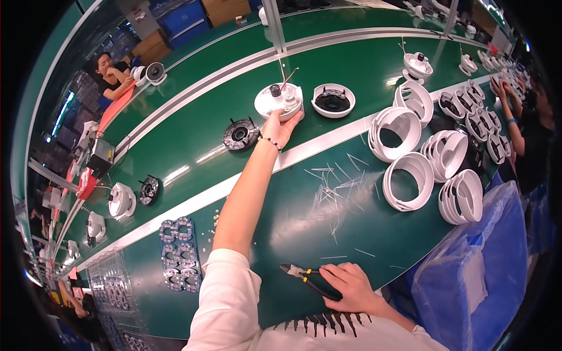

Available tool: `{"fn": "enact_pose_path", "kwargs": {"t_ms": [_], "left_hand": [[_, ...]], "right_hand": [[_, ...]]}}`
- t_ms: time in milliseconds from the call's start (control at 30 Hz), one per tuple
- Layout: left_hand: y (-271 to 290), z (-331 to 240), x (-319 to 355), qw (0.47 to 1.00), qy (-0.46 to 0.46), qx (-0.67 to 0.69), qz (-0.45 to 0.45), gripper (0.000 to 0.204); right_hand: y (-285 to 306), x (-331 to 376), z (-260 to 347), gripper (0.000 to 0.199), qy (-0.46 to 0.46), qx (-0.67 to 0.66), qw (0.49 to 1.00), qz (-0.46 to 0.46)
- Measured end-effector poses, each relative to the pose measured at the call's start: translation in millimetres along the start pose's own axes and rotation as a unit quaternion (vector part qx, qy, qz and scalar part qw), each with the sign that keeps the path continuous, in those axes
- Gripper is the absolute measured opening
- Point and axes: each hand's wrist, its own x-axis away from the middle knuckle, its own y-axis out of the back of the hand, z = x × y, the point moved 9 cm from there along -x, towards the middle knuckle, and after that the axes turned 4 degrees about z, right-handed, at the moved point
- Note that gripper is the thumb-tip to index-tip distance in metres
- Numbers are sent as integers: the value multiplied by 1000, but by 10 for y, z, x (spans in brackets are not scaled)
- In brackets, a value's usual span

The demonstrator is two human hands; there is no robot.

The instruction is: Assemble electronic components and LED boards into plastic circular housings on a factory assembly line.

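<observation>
My left hand (pixel 280 130) is stretched far out over the green belt, its fingers closed on the near rim of a white round housing (pixel 263 105). A black cylinder and a thin reddish wire stick up from that housing. Just left of it on the belt lies a black ring-shaped part (pixel 240 135); to its right sits a white bowl-like cover with a black insert (pixel 332 100). Close to my body, my right hand (pixel 353 288) is wrapped round a pair of diagonal cutters (pixel 305 274) with black and yellow handles. The cutter's jaws point left, near the worktop.
Cut clear strips (pixel 335 193) litter the worktop. Stacked white rings (pixel 408 181) stand at right, beside a blue plastic-lined bin (pixel 474 257). Blue circuit boards (pixel 180 254) lie at left. A metal rail (pixel 316 149) edges the belt. Other people sit across and at both sides.
</observation>
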Motion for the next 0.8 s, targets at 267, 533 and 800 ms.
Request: {"fn": "enact_pose_path", "kwargs": {"t_ms": [267,533,800], "left_hand": [[48,-914,427,649,-140,-743,-85,37],[620,-1343,70,503,-110,-838,-182,54],[551,-1315,513,741,-142,-647,-111,34]], "right_hand": [[100,-80,-122,54,-1,29,999,37],[1399,-103,-959,35,-177,233,905,-309],[1415,-60,-1091,11,-155,252,895,-335]]}}
